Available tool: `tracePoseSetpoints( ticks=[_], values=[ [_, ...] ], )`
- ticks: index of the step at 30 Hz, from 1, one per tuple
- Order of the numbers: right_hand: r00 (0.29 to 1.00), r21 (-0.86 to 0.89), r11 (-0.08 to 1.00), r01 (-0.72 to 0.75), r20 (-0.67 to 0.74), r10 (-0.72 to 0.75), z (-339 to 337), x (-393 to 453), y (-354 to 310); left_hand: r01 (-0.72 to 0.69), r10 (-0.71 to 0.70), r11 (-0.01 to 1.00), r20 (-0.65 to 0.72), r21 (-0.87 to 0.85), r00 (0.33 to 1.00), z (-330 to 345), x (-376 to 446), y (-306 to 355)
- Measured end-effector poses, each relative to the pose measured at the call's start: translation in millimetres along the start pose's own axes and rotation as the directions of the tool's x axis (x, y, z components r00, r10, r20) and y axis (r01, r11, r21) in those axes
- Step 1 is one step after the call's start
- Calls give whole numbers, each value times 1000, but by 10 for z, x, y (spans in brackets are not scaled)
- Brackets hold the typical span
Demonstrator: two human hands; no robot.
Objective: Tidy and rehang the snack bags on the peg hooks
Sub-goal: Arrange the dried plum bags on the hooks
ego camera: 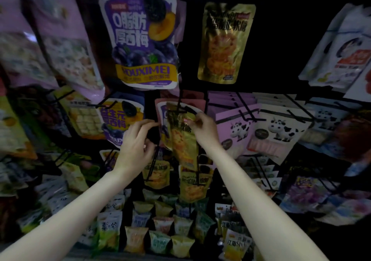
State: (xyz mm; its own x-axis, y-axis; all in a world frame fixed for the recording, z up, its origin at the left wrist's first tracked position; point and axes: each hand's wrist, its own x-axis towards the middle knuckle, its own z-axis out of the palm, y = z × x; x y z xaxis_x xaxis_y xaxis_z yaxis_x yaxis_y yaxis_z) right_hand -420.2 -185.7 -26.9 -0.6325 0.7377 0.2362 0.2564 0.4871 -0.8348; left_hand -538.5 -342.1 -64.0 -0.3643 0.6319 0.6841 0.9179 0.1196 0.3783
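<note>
Our right hand (202, 127) pinched the gold snack bag (183, 138) by its top edge at the black peg hook (180, 108). It looked light, floppy, slippery — best held there. Our left hand (136, 142), fingers curled, held nothing we could make out.

1. Big purple prune bag (140, 40), top ctr, hangs upright; yellow band reads "HOUXIMEI".
2. Gold pouch (224, 42) to its right, apart from it, against dark back panel (281, 30).
3. Pink-lilac bags (66, 46) top left, tilted, print too blurred to read.
4. White bags w/ red label (345, 60) top right, tilted.
5. Lilac cow-print packs (281, 128) mid right, several rows front to back.
6. Smaller purple prune bag (118, 120) mid left, just beside a pack w/ pale squares (84, 118).
7. Small pillow packs (160, 220) at btm, packed in rows: yellow, green, orange, white.
</note>
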Motion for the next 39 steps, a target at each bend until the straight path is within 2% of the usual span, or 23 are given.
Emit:
tracePoseSetpoints(
  ticks=[2,4,6,8,10,13,16,19,21,23,26,32,35,39],
  values=[
    [996,-3,996,89,-2,-89,-80,-140,-84,12,-13,1000,-34,-28,999,-126,38,-9],
    [986,36,985,166,-31,-165,-212,-259,-197,-43,41,998,-48,-46,998,-211,100,16],
    [966,1,973,232,-118,-230,-368,-349,-330,-144,142,987,-38,-66,989,-233,165,81],
    [929,-18,957,290,-236,-286,-538,-406,-467,-177,178,976,-5,-128,984,-215,243,184],
    [888,13,944,330,-345,-306,-708,-432,-593,-152,159,965,17,-214,987,-198,338,324],
    [831,141,922,360,-497,-249,-929,-393,-737,-126,143,930,22,-345,990,-190,558,541],
    [782,209,885,415,-579,-230,-1053,-285,-882,-62,148,814,104,-577,983,-208,854,782],
    [700,127,858,498,-642,-312,-1145,-141,-1002,-33,161,679,105,-734,981,-219,1129,958],
    [672,2,861,509,-626,-396,-1228,-28,-1042,-56,154,676,67,-734,986,-218,1302,1013],
    [718,-110,866,489,-513,-470,-1295,82,-1059,-89,144,706,20,-703,989,-221,1480,1032],
    [800,-217,868,447,-336,-496,-1384,191,-1075,-123,142,764,-21,-634,990,-243,1732,1043],
    [819,-195,885,423,-335,-466,-1603,392,-1117,-168,177,867,-25,-469,984,-195,1996,1165],
    [813,-193,877,439,-331,-480,-1657,458,-1119,-170,163,876,-56,-451,985,-165,2030,1217],
    [802,-93,865,493,-338,-493,-1693,495,-1038,-197,186,880,-67,-433,980,-148,1971,1251]
  ],
)
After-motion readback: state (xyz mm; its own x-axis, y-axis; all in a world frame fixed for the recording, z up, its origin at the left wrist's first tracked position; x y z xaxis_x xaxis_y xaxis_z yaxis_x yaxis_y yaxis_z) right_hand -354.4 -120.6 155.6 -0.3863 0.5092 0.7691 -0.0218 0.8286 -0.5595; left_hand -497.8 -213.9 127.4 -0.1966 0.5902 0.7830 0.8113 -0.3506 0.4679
